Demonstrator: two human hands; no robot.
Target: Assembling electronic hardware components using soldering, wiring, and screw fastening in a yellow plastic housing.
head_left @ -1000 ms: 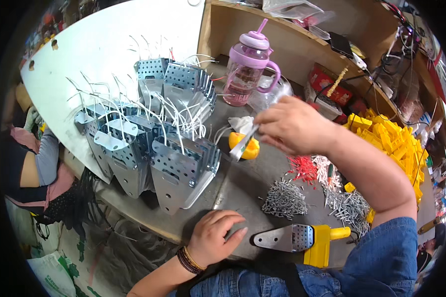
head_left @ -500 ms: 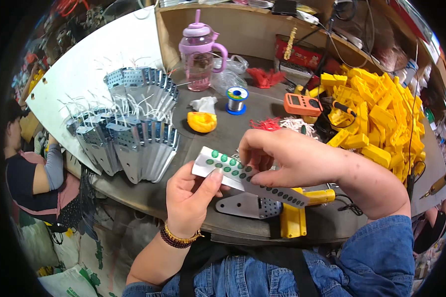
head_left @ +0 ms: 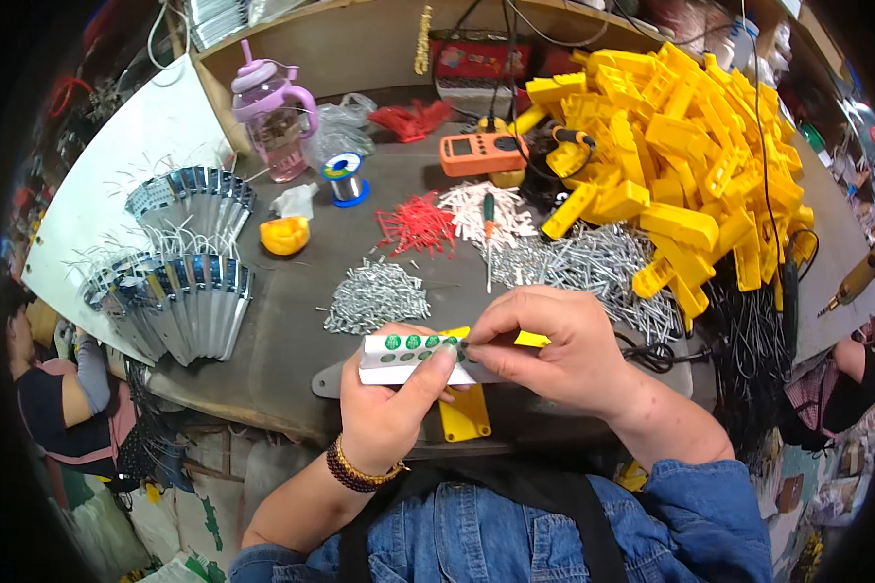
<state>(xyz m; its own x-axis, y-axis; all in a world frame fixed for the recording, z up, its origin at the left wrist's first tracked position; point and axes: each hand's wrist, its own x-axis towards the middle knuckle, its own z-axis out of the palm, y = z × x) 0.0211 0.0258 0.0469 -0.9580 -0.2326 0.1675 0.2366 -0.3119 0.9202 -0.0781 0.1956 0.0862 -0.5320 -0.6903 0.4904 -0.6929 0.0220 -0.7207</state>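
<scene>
My left hand point(head_left: 389, 416) grips a folded white sheet of round green stickers point(head_left: 383, 373), thumb on top. At the sheet's right end my right hand point(head_left: 566, 352) pinches thumb and forefinger together on a green sticker point(head_left: 462, 347); how far it is lifted is hidden by the fingers. Beneath both hands lie a grey metal plate point(head_left: 327, 382) and a yellow plastic housing point(head_left: 467, 420), each partly covered. Just beyond the sheet is a heap of short screws point(head_left: 375, 296).
Yellow plastic parts point(head_left: 685, 165) are piled at the right beside long screws point(head_left: 608, 282). A screwdriver point(head_left: 489, 233), orange multimeter point(head_left: 481, 154), solder spool point(head_left: 345, 181) and lidded bottle point(head_left: 274, 126) stand or lie farther back. Wired metal plates point(head_left: 180, 306) stack at the left, near another person point(head_left: 53, 389).
My view has shifted, showing more of the right side. The sticker sheet is now held more level, and my right hand has closed in a pinch at its right end.
</scene>
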